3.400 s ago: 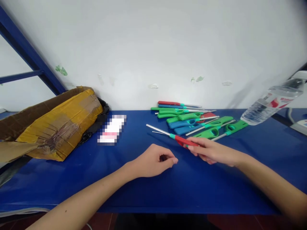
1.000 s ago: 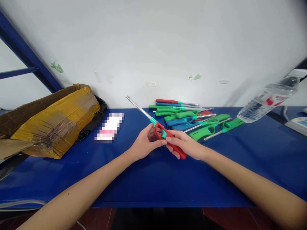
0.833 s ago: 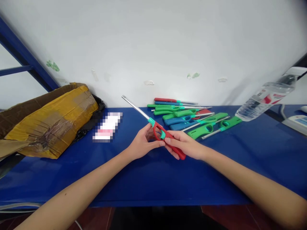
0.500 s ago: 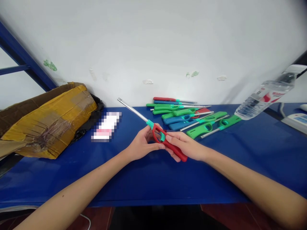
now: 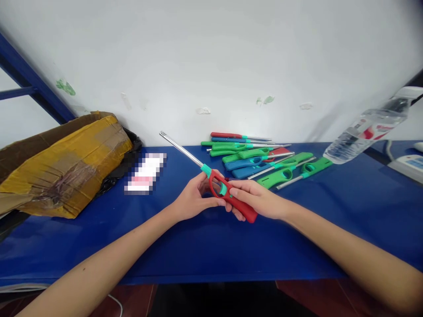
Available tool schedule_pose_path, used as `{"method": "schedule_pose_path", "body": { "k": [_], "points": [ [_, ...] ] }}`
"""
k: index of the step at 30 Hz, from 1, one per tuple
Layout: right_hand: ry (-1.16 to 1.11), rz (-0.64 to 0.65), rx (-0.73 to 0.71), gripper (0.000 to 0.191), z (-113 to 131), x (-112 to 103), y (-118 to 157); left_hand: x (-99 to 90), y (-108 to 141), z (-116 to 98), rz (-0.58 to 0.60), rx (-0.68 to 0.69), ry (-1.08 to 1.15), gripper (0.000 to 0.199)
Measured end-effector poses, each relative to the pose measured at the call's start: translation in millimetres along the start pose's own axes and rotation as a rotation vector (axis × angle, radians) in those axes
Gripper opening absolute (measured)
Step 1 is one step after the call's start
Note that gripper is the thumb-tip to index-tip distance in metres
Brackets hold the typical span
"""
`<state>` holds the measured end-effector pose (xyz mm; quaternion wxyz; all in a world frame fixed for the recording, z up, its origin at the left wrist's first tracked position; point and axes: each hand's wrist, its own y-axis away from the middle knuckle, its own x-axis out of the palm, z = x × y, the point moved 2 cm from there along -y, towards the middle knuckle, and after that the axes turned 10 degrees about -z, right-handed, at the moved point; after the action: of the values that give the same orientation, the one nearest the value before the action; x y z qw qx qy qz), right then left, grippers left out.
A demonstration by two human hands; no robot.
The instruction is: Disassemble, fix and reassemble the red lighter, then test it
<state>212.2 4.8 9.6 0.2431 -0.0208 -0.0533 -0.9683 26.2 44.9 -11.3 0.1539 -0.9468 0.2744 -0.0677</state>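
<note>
A red long-necked lighter [image 5: 243, 208] with a teal trigger and a metal tube is held above the blue table [image 5: 205, 251], its tube pointing up and to the left. My left hand [image 5: 194, 198] grips it around the trigger guard, thumb in front and some fingers hidden behind. On the body, my right hand [image 5: 261, 198] is closed, its thumb beside the small slot near the trigger. Behind my right hand lies a pile of several lighters, among them a green one [image 5: 276, 179], a blue one [image 5: 243, 163] and a red one [image 5: 226, 135].
A cardboard package wrapped in yellow tape [image 5: 71, 171] lies at the left on black plastic. Beside it is a blurred white and pink item [image 5: 145, 174]. A clear water bottle [image 5: 363, 132] leans at the right, near a white device [image 5: 410, 165]. A white wall [image 5: 198, 66] rises behind.
My right thumb has shifted slightly on the red lighter, so the small slot near the trigger now shows. The view has moved a little. Both hands keep their hold.
</note>
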Motion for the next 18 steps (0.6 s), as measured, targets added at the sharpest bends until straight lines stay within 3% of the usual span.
{"method": "schedule_pose_path", "body": {
  "k": [8,13,18],
  "points": [
    [-0.084,-0.068,0.024,0.026,-1.6,6.1,0.8,0.1,-2.1,-2.2,0.013,0.007,-0.002,0.051],
    [-0.291,0.015,0.073,0.038,-2.2,5.8,0.0,5.0,-4.2,-5.9,0.043,-0.069,0.012,0.048],
    [-0.332,-0.102,0.082,0.047,-1.9,6.3,0.7,6.4,-5.8,-6.0,-0.103,-0.151,0.043,0.043]
  ]
}}
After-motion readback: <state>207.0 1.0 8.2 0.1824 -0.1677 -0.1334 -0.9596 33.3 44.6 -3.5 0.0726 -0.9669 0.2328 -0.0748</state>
